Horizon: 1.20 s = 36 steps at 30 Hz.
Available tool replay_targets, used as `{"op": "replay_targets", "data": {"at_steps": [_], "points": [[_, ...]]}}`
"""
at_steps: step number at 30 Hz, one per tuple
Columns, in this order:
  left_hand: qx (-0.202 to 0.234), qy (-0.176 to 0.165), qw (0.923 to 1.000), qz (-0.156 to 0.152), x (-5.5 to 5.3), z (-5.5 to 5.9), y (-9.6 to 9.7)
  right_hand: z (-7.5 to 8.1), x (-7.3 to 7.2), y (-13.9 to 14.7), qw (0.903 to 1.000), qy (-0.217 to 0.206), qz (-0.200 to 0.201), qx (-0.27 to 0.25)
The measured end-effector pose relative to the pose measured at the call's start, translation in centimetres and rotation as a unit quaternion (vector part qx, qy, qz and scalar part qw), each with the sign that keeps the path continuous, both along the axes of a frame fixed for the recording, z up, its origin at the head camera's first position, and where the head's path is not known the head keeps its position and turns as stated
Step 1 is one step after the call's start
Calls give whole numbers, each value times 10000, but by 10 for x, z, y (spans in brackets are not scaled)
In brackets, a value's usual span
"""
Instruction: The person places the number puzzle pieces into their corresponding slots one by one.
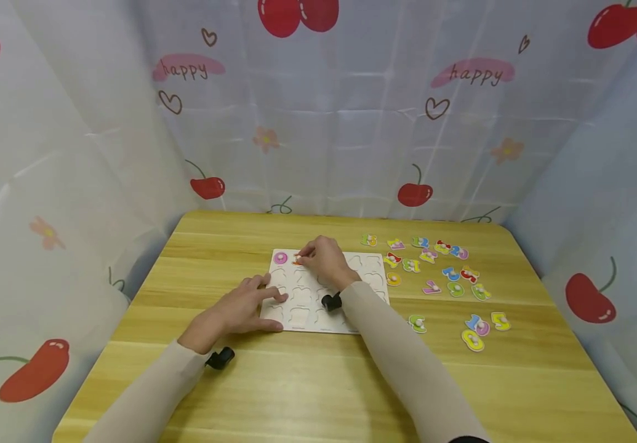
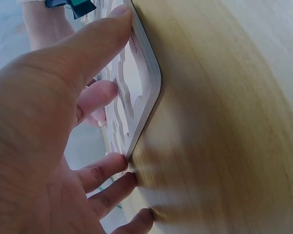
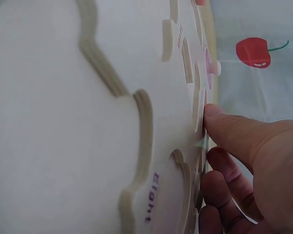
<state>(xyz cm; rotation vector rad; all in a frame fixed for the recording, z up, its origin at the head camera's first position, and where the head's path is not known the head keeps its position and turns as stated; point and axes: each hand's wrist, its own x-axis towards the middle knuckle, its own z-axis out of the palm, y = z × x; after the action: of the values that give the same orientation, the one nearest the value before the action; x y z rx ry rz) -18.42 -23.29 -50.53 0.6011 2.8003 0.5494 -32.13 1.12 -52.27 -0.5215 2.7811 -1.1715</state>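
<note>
A white wooden number puzzle board [image 1: 301,296] with cut-out recesses lies on the table. My left hand [image 1: 240,306] rests at its left edge, thumb [image 2: 105,36] and index finger on the board, the other fingers spread along the edge and tabletop. With its fingertips, my right hand [image 1: 326,261] pinches a small orange number piece [image 1: 297,259] at the second recess of the top row. The fingers mostly cover this piece, so its digit is hidden. Left of it, a round purple piece [image 1: 280,258] with a knob sits in the top left recess.
Several loose, colourful knobbed number pieces lie on the table's right side, among them a yellow zero [image 1: 472,340], a yellow five [image 1: 500,320] and a green piece [image 1: 417,323] close to the board. A cherry-print curtain [image 1: 340,166] encloses the wooden table [image 1: 296,381].
</note>
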Motion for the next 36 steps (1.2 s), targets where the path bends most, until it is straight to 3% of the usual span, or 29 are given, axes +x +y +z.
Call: {"op": "replay_targets", "data": {"at_steps": [10,17,26,36], "points": [[130,-86,9999,30,0,-1,-1,3,3,13,9996,-59,-104,260],[151,-159,9997,101,0,-2,0,10,11,32,10000,-6,35,68],[102,-149,9998,111,-2,-1,-3,33,23,68,9993,336,81,146],[169,-224,9995,132,1,0,-2,39,40,128,9974,641,84,313]]}}
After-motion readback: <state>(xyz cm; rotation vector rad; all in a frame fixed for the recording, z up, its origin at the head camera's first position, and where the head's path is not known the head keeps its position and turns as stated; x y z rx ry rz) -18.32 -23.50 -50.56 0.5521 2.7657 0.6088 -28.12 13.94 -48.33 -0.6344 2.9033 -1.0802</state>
